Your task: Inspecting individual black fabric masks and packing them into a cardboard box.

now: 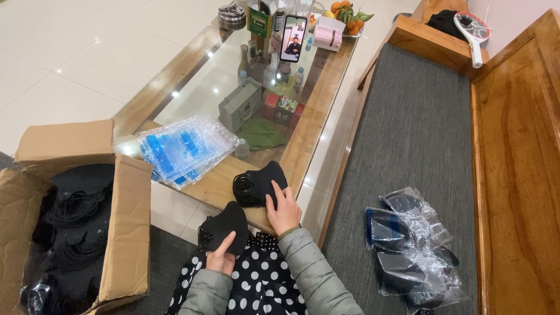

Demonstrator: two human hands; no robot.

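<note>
My left hand holds a black fabric mask over my lap, thumb on its face. My right hand rests on the near edge of the wooden glass-topped table, fingers pressing a second black mask that has a round vent on its left side. A stack of clear plastic bags with blue strips lies on the table just left of that mask. My lap is covered by black cloth with white dots.
An open cardboard box full of black masks stands at my left. Several bagged masks lie on the grey bench cushion at right. A propped phone, bottles, tins and fruit crowd the table's far end. A racket-shaped swatter lies beyond.
</note>
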